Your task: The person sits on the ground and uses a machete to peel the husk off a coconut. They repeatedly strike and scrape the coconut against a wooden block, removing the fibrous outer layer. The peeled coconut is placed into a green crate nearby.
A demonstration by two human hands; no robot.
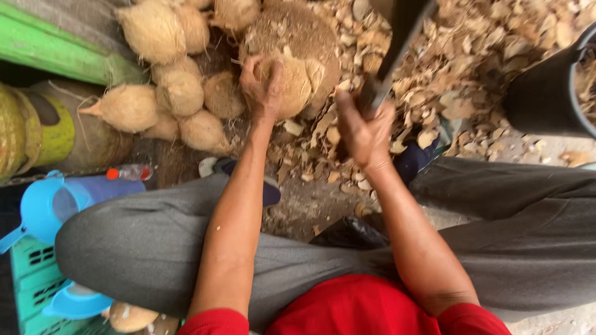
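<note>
A black bucket stands right of the husk scraps. Left of those scraps lie peeled coconuts; farther left, a blue funnel and green crate.

about nine husked coconuts, one black bucket, two blue funnels.

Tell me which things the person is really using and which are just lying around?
In use:
- left hand gripping the big brown hairy coconut
- right hand gripping the long dark chopping blade

Just lying about:
- pile of pale husked coconuts
- scattered brown husk chips
- blue plastic funnel
- black round bucket
- green plastic crate
</note>
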